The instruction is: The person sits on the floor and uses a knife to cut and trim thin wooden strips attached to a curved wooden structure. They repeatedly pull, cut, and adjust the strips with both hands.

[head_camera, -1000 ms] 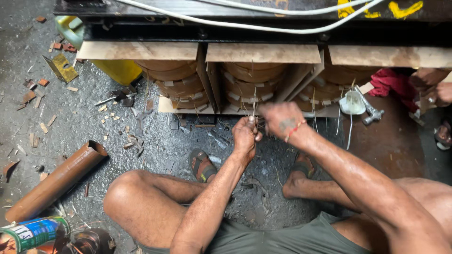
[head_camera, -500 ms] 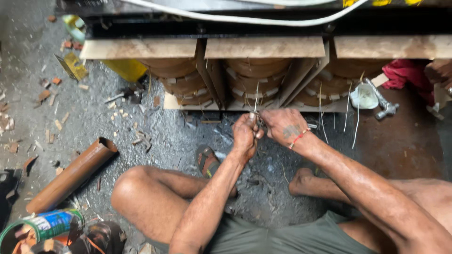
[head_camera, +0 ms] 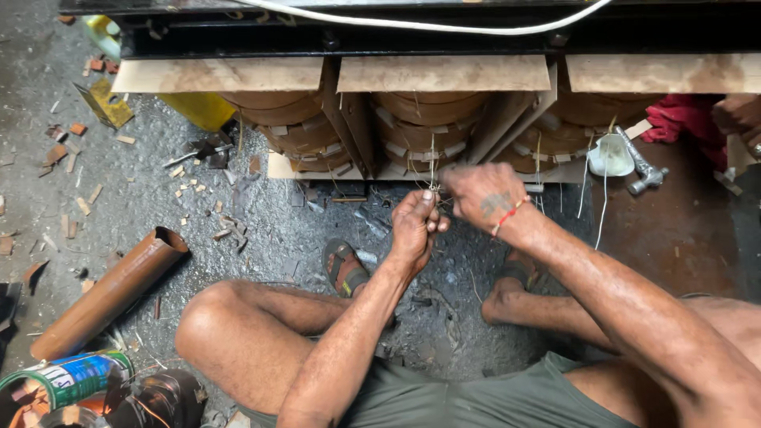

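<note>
Head view, wire and hands: a thin pale wire runs down from the middle coil to the spot where the two hands meet, just in front of the coil's lower edge.
Left hand: the left hand is closed, thumb and fingertips pinched on the lower end of the wire, knuckles towards the camera.
Right hand: the right hand is curled over the same spot from the other side, fingers bent onto the wire; a red thread band circles its wrist. The hands touch at the fingertips.
Look of the wire: very fine, straw-coloured, nearly upright above the hands; several like strands hang from the neighbouring coils.
Coils: three round brown windings stand side by side under pale wooden boards, parted by slanted dark plates, with small light spacers set into their sides.
Around: a hammer and a white cup-like piece lie to the right on the floor; a rusty brown pipe lies to the left, a printed tin can near the bottom left corner, wood chips scattered about. A sandalled foot rests below the hands.
Hard to tell: the wire's end inside the fingers is hidden, so whether it is twisted or knotted cannot be seen; the coils' tops are covered by the boards; another person's hand is cut off at the right edge.
</note>
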Demonstrator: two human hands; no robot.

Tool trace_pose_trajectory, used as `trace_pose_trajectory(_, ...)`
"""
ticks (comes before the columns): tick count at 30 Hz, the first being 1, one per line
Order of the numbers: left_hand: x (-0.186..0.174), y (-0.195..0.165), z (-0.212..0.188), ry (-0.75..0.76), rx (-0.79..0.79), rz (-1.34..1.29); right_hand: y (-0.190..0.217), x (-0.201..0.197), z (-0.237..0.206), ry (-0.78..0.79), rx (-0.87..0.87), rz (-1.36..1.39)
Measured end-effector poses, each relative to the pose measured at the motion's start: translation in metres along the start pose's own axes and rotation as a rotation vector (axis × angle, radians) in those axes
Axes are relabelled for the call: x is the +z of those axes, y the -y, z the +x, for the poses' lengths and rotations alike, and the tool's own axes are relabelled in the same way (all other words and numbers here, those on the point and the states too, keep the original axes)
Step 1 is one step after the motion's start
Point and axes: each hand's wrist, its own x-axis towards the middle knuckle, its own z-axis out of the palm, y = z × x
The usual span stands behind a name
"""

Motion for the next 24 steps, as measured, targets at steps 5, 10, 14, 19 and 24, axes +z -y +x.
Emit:
trace_pose_trajectory(5,-0.001,0.001,-0.002,-0.010,0.005,-0.019,0.003,-0.001,-0.002,0.082,0.008,-0.027)
trace_pose_trajectory(10,-0.004,0.006,-0.008,-0.016,0.040,0.035,0.005,0.002,-0.007,0.053,0.006,0.040)
trace_pose_trajectory(14,-0.005,0.011,-0.010,-0.014,0.079,0.041,0.006,0.008,-0.014,0.033,-0.027,0.084)
trace_pose_trajectory(19,-0.014,0.019,-0.009,0.021,0.075,0.078,-0.002,0.012,-0.015,0.081,0.023,0.114)
trace_pose_trajectory(24,-0.039,0.055,-0.067,-0.112,-0.069,0.265,0.007,0.032,-0.047,0.416,-0.106,0.128)
